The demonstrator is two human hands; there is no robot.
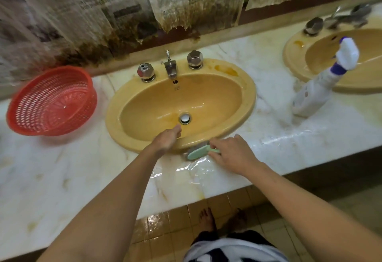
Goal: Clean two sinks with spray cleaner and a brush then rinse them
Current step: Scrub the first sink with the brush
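A yellow oval sink [115, 114] is set in the marble counter in front of me, with a chrome drain [185, 118] and a faucet [171, 68] between two knobs. My left hand [166, 139] reaches over the near rim into the basin, fingers straight, just below the drain. My right hand [232, 154] grips the handle of a mint-green brush [197, 152], whose bristles lie against the sink's near rim. A second yellow sink [293, 54] sits at the far right. A white and purple spray bottle [318, 83] stands between the two sinks.
A red plastic basket [51, 101] lies tilted on the counter [62, 179] to the left. Water pools on the marble near the brush and runs over the front edge. Stained newspaper hangs on the wall behind. My bare feet stand on wet floor tiles [157, 226].
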